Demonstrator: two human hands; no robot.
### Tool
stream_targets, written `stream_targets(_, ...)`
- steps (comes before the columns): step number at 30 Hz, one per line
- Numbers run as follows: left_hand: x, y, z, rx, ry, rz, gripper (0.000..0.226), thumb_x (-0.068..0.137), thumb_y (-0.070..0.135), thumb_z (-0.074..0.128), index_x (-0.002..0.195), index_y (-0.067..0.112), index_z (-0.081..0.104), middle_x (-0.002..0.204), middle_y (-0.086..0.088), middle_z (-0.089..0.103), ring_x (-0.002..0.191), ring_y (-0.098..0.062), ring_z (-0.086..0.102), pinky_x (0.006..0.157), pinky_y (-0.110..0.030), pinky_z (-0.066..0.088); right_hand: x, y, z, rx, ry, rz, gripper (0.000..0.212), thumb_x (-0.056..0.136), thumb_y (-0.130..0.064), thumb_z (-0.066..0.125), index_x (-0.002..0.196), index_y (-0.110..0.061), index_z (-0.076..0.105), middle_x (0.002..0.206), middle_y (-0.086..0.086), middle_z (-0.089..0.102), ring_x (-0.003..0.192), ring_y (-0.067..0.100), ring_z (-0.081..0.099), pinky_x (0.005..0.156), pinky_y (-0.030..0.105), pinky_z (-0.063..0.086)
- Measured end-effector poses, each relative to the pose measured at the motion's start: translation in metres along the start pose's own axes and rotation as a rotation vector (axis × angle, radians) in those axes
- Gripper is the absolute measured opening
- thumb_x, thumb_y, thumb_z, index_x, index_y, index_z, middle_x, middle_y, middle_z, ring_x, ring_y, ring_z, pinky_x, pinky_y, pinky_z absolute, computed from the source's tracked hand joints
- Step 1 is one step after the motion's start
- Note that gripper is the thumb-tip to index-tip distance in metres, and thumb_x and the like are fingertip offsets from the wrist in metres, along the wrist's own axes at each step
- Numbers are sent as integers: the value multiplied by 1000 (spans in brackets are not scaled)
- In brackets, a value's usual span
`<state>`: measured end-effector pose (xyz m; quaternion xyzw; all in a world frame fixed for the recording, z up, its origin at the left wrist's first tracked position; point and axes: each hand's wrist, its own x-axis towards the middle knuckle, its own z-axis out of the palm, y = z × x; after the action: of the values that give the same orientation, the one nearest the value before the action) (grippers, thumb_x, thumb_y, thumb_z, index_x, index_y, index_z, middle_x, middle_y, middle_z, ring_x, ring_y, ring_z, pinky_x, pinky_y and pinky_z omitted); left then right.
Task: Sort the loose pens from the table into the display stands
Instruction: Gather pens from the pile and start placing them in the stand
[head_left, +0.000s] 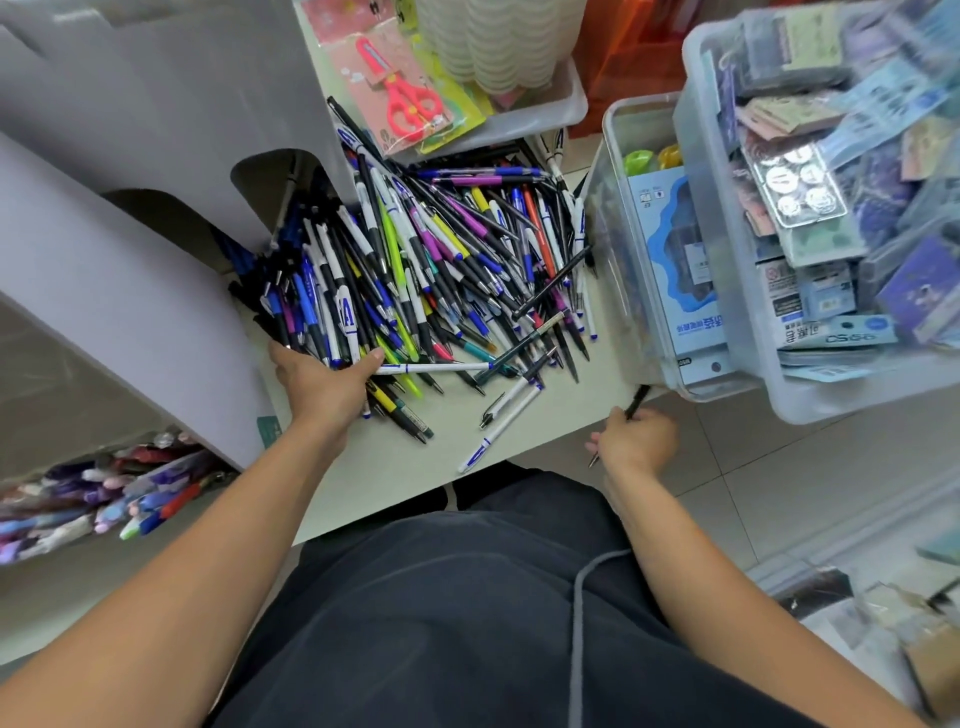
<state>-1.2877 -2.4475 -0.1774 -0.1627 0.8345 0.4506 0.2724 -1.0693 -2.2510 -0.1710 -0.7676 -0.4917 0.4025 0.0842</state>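
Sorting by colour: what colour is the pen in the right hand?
Black, seen in the head view: the pen pinched in the right hand.

Background items. Pink scissors in a card pack (400, 93) lie far beyond the hands in a shallow white tray (563, 111). Stacked clear plastic bins (696, 130), right of the hands, hold packaged stationery, including a blue box (675, 270). Tiled floor (779, 467) lies beneath the right side.
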Motion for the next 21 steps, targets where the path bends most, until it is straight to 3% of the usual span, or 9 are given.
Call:
stream_targets(1,1,-1,0,-4,-2,0,118,76,25,88,158,11,4,160,-12,26,145,-29,32,120,-41,30,-5,3,0,55,-33,27,24,100,-6,57,76,-7,54,80,17,67,59,27,67,65,44,61)
stream_targets(4,1,-2,-1,-14,-12,3,118,76,23,88,158,12,4,160,-12,26,144,-29,33,120,-41,31,-41,-3,-4,85,-180,-30,12,98,-8,63,87,-3,65,79,14,71,59,21,70,58,32,60)
stream_targets(8,-1,-2,-2,-31,-7,1,119,77,21,88,159,13,2,161,-11,26,145,-29,32,120,-41,30,-60,-55,17,-5,-365,-388,7,92,-24,73,89,-17,74,76,-1,76,72,12,72,68,26,57)
stream_targets(10,-2,-1,-2,-37,0,-10,120,77,21,88,159,13,1,161,-11,27,145,-29,32,120,-41,30,-58,-84,38,19,-444,-434,15,93,-27,72,102,-14,73,79,-2,74,76,13,70,73,27,54)
stream_targets(12,-1,-1,-4,-40,13,-20,118,76,21,88,159,13,3,159,-11,30,144,-30,34,119,-43,32,-59,-95,52,-56,-397,-503,32,93,-30,72,120,-15,63,95,-5,67,88,10,63,82,25,48)
stream_targets(15,0,2,-6,-38,28,-44,113,77,19,87,157,9,8,157,-12,34,142,-30,37,118,-42,34,-65,-72,45,-163,-206,-607,26,88,-29,74,100,-15,55,92,-2,55,82,14,51,71,24,37)
stream_targets(17,0,4,-6,-14,31,-71,111,78,19,87,157,8,10,156,-12,34,140,-30,39,116,-41,37,-60,-49,38,-288,-239,-482,39,82,-42,78,79,-14,51,76,3,60,69,20,59,62,33,45)
stream_targets(19,0,7,-7,11,18,-97,107,78,19,86,155,7,13,150,-9,39,126,-31,51,100,-28,49,-57,-39,34,-482,-384,-262,53,73,-56,81,68,-14,50,64,8,65,56,27,69,57,37,57)
stream_targets(21,-1,14,-7,46,0,-97,97,80,17,84,151,5,18,137,-3,41,91,-24,59,62,-11,50,-54,-37,37,-513,-475,-142,50,73,-47,85,68,-11,51,63,11,66,49,27,70,52,36,60)
